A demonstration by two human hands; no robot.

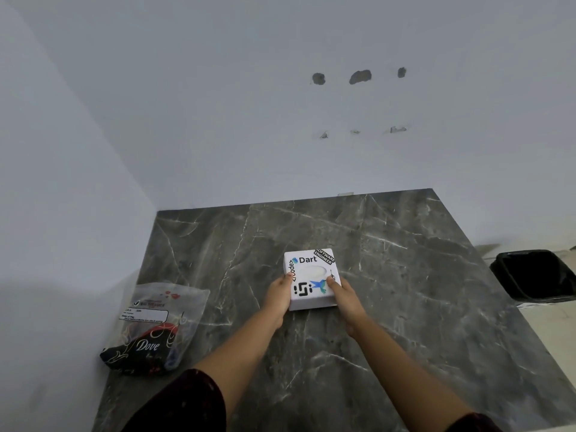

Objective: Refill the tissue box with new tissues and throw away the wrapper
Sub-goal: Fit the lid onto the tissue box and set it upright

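Surface: dark grey marble countertop [389, 275], white-veined, filling the lower centre.
Room: pale wall [249, 104] with patched holes at upper right; black-lined bin [536, 275] at right edge.
Tissue box [311, 277]: white, stickered, mid-frame on the counter.
Wrapper [156, 325]: lower left, lying flat.
Left hand [279, 296]: grasping the box's left side.
Right hand [346, 296]: grasping its right side, thumb on top.

My white tissue box [311, 278], covered in stickers, sits flat on the dark marbled surface [405, 291] with its oval opening facing up. The emptied clear wrapper [156, 325] lies crumpled at the surface's left edge, well apart from it.
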